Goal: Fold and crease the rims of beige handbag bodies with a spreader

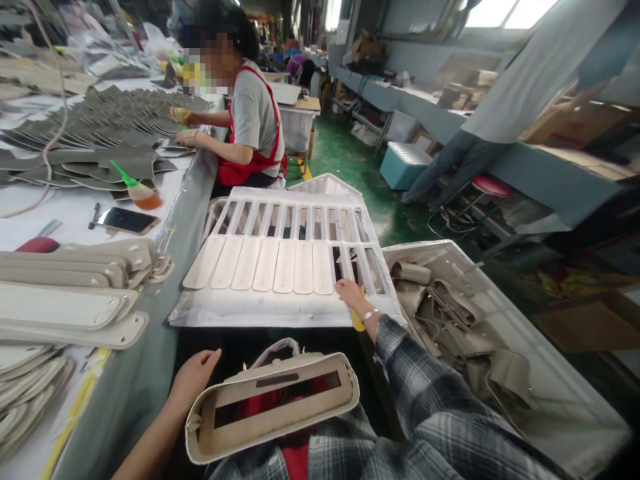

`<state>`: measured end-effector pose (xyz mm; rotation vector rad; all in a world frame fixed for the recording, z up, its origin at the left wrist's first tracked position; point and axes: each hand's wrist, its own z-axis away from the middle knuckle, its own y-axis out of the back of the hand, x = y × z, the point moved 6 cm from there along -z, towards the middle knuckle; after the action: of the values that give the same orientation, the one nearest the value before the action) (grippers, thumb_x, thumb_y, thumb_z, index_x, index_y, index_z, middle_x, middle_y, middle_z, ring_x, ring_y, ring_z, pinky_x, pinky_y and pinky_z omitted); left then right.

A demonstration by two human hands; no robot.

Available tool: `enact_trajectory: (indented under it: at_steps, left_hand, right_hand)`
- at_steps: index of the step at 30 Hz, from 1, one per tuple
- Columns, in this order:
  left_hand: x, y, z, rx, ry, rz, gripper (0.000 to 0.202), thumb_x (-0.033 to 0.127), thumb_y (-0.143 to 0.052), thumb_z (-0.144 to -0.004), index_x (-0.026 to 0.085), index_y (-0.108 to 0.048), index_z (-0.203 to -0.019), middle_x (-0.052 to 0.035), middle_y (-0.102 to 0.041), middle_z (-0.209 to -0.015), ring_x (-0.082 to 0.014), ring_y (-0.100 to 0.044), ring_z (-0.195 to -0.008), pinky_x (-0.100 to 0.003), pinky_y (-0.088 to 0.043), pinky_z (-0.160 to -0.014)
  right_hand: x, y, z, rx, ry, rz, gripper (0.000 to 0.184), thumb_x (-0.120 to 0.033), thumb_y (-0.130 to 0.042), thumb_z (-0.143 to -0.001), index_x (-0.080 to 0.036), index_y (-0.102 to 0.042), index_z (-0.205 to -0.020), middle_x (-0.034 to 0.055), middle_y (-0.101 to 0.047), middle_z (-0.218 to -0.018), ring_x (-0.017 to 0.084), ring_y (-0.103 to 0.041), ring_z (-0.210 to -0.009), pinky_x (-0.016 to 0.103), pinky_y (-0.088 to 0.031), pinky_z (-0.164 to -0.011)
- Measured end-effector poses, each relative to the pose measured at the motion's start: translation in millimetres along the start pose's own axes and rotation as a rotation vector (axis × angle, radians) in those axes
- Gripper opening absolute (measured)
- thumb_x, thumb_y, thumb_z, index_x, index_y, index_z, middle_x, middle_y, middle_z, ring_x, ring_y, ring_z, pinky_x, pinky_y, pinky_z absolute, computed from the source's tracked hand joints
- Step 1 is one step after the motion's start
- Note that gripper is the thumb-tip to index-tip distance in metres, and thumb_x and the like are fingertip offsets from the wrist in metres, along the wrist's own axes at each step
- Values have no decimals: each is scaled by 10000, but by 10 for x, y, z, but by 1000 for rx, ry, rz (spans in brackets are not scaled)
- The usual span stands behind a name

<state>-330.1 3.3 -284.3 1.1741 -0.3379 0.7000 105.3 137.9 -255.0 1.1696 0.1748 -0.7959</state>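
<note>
At front, bag (280,423), long axis sideways; left fingers (214,357) together, right fingers (343,287), cannot tell.

The bag (285,422) is cream, the sleeve (425,373) plaid (dark grey with white), the floor (345,147) green.

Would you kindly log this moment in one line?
left hand: beside bag | right hand: at slotted white board, right of pale panels | bag: open side toward camera

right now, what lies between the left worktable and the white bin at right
In the head view: the white slotted rack with its beige panels, the right hand at its near edge, and, nearer, the left hand and open beige bag.
</note>
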Motion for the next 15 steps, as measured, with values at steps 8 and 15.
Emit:
enact_trajectory:
  at_steps: [8, 15]
  left_hand:
    - [968, -526, -630, -111, -495, -640, 631, 279, -586, -757, 162, -428, -1357, -141, -395, -1435, -319, -384, -1279, -443, -346, -1013]
    - [1355, -861, -901, -254, -563, -859, 930, 129, -698, -652, 305, -244, -1444, -115, -245, -1515, -367, -423, -1196, -438, -454, -833]
  right_hand:
    - [-243, -160, -920, 64, -152, 58, 263, -317, -585, -863, -84, -604, -982, 100, -625, -1012, 179, -602, -927, 361, -491, -819]
    - [-137, -216, -1160, 31, -127, -117, 297, -298, -728, -701, -36, -644, -813, 219, -662, -944, 273, -607, -964, 287, -456, -737]
